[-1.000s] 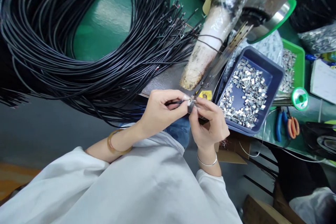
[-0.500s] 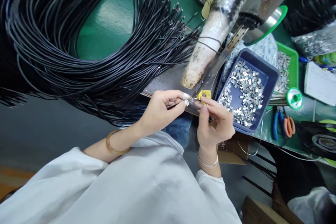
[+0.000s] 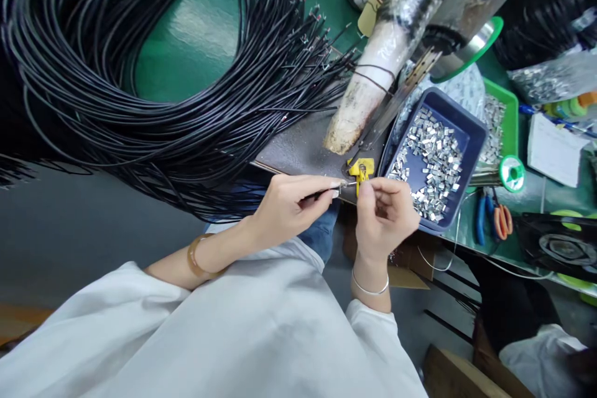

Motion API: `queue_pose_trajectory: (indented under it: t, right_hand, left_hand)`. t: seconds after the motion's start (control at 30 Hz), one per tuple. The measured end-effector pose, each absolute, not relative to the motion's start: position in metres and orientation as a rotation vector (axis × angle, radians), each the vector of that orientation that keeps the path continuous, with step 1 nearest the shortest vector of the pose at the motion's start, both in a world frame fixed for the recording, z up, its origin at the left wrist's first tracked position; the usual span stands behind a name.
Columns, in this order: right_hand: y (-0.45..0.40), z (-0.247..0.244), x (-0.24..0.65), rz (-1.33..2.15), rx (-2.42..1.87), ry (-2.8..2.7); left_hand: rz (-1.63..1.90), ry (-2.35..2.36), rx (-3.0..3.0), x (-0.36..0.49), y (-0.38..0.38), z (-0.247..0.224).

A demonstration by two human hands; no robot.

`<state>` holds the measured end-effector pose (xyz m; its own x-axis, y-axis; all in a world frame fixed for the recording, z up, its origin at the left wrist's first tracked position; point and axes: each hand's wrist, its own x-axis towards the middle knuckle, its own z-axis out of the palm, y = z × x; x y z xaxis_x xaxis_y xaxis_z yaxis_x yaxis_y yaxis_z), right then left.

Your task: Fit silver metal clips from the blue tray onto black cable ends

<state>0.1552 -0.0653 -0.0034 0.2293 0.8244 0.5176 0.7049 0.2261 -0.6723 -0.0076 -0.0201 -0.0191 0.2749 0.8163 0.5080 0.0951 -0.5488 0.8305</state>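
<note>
My left hand [image 3: 284,205] pinches a black cable [image 3: 321,193], with white wrapping on the fingertips. A thin, metallic-looking end [image 3: 347,185] sticks out of that grip toward the right. My right hand [image 3: 387,217] is closed, thumb against forefinger, right beside this end; what lies between its fingertips is too small to make out. Just behind the fingertips is a small yellow fixture [image 3: 361,166] at the bench edge. To the right of my right hand, a dark blue tray [image 3: 476,137] holds many small metal pieces [image 3: 436,161].
A big bundle of black cables [image 3: 186,118] covers the left of the green bench. A plastic-wrapped duct [image 3: 368,81] slants down above my hands. Toward the right are a green tray [image 3: 510,112], a solder spool [image 3: 512,173] and orange-and-blue-handled tools [image 3: 501,221].
My right fingers have drawn together and shifted slightly down, showing more of the yellow fixture. My left hand has moved slightly right with the cable. The view has turned a little.
</note>
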Motion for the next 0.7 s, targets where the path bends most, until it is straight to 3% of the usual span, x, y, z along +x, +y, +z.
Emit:
queue_pose_trajectory:
  t: [0.27,0.47,0.7]
  right_hand:
    - [-0.066,-0.003,0.150,0.065,-1.493,-1.781]
    - [-0.065,-0.004,0.151,0.420,-1.450,-1.462]
    - [-0.062,-0.007,0.156,0.101,-1.143,-1.271]
  left_hand:
    - [1.384,0.807,1.819,-0.007,-0.019,-0.017]
    - [1.394,0.750,1.944,-0.006,-0.020,-0.018]
    - [1.299,0.873,1.495,-0.001,-0.017,-0.012]
